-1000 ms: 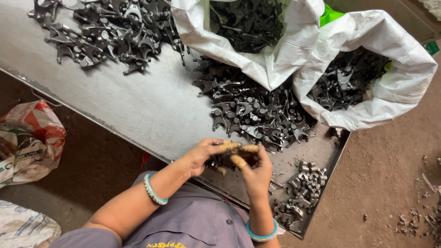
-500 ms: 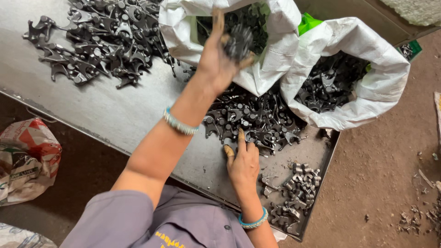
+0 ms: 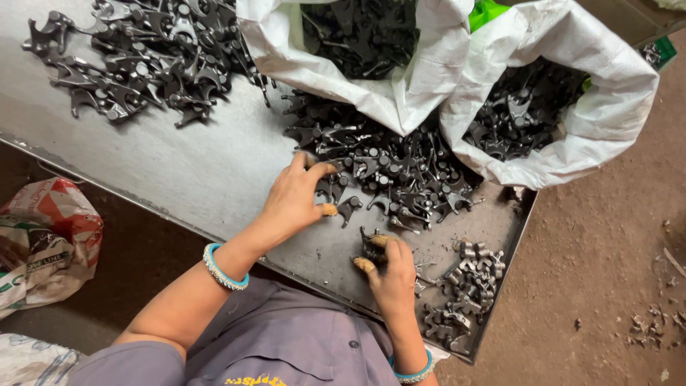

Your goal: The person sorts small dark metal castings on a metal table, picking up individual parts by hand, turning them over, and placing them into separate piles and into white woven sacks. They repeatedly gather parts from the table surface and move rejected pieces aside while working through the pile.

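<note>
Two white sacks (image 3: 429,93) at the far edge of the steel worktop (image 3: 186,164) brim with dark forked metal parts, while the left hand (image 3: 296,196) pinches one part (image 3: 350,207) from the middle heap and the right hand (image 3: 389,268) grips another by the near edge.

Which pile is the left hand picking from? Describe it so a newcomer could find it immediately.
Start at the grey metal table and find the two white sacks at its far edge. The middle pile of dark forked metal parts spreads out just below the left sack's mouth, with the left hand at its near edge. Unlike the separate pile at the far left, it touches the sacks.
</note>
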{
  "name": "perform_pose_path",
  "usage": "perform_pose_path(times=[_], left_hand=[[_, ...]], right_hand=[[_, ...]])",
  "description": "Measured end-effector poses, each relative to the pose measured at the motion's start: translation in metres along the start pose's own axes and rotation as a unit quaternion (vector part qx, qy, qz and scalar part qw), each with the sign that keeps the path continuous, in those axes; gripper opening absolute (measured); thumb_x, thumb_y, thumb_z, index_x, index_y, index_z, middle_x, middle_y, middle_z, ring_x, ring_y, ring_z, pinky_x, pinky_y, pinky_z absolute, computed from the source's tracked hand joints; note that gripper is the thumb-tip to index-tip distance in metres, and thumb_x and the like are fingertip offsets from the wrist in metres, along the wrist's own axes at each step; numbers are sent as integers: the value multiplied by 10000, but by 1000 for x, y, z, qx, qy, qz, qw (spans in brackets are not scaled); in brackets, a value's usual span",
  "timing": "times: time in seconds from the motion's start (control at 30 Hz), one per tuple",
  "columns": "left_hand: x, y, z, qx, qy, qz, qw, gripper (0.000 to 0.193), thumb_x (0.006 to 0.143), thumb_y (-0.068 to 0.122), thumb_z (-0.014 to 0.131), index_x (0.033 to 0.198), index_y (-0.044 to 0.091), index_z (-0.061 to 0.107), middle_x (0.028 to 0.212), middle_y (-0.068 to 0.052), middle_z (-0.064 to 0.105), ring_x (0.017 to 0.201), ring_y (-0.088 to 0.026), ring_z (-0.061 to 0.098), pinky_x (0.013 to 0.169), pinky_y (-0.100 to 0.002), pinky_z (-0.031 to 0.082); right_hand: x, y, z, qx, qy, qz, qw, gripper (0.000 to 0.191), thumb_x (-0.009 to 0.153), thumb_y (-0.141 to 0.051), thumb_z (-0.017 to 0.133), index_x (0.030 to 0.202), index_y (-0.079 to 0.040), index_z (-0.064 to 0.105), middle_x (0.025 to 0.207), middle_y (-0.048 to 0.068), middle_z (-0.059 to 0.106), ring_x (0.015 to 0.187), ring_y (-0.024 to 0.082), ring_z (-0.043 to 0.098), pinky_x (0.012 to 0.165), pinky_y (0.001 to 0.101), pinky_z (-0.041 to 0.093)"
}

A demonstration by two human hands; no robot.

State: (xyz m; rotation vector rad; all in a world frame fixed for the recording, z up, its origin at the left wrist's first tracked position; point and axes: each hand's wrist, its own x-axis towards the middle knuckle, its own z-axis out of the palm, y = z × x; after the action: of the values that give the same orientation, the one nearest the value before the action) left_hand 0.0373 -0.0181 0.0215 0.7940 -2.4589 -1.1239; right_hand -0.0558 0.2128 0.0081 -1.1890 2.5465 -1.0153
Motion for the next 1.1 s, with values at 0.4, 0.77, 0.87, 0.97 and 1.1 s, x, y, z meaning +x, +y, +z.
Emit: perform_pose_path(times=[0.4, 0.77, 0.87, 0.97, 1.1], left_hand=[[-16, 8, 30, -118, -43, -48, 991, 694, 629, 136, 908, 1268, 129, 636, 1071, -108, 600, 862, -278, 682, 778, -408, 567], [-35, 11, 62, -414, -44, -177, 892, 287, 979, 335, 651, 1126, 109, 748, 890, -48, 720, 697, -139, 664, 604, -313, 562], [-35, 7, 74, -645, -99, -303, 694, 386, 1016, 409, 511, 1092, 87, 710, 898, -71, 732, 728, -158, 708, 618, -329, 614], [-25, -1, 75, -692, -43, -326, 643, 284, 957, 338, 556, 1031, 100, 691, 892, -46, 738, 706, -153, 717, 574, -344, 626], [-17, -12, 62, -611, -10, -281, 740, 211, 953, 231, 735, 1027, 34, 718, 815, -23, 699, 640, -101, 640, 493, -285, 557]], right_hand=[[-11, 56, 11, 549, -1, 191, 813, 316, 943, -123, 709, 1231, -14, 639, 1126, 123, 708, 977, 189, 672, 832, 334, 566], [4, 55, 4, 683, -26, 231, 693, 318, 1065, -228, 630, 1264, 19, 660, 1005, 163, 722, 823, 210, 692, 696, 308, 566], [23, 20, 4, 357, 6, 48, 933, 369, 910, -51, 743, 1264, -15, 647, 1133, 119, 683, 976, 190, 661, 865, 329, 569], [47, -6, 4, 26, 61, -13, 998, 438, 821, 23, 755, 1246, -45, 679, 1119, 127, 690, 1004, 272, 596, 875, 367, 532], [55, -25, 5, -64, 3, -2, 998, 472, 790, 27, 774, 1244, -74, 691, 1017, 125, 660, 1021, 313, 572, 934, 395, 498]])
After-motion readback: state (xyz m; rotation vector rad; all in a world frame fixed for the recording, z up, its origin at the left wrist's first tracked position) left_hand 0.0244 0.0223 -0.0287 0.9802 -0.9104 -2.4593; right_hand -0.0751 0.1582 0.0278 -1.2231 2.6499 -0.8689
